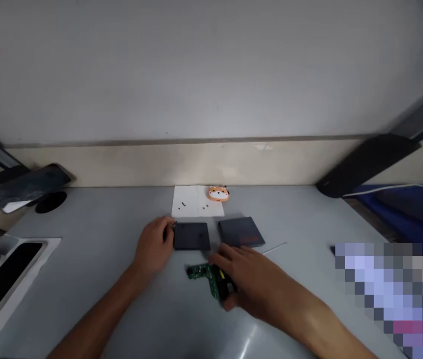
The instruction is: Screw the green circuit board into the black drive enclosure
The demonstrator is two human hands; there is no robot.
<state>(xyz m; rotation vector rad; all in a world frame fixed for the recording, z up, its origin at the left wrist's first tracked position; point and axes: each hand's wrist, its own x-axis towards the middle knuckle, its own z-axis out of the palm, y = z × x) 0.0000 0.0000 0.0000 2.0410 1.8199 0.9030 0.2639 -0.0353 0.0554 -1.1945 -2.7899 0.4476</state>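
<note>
My right hand (pixel 243 271) is wrapped around a black part joined to a green circuit board (pixel 212 283), at the front middle of the table. The board's narrow arm sticks out to the left. My left hand (pixel 155 244) has its fingers curled together at the left edge of a dark flat panel (pixel 191 236); what the fingertips pinch is too small to make out. Just beyond my right hand lies a dark thin box-like cover (pixel 240 231) with faint red marking. A thin metal rod (pixel 276 248) pokes out to the right of that hand.
A white sheet (pixel 192 209) with several tiny dark screws lies behind the panel. An orange animal-faced case (pixel 219 193) sits on its right corner. A phone (pixel 5 274) rests on paper at left. A black upright object (pixel 364 164) leans at right, near a blurred-out area.
</note>
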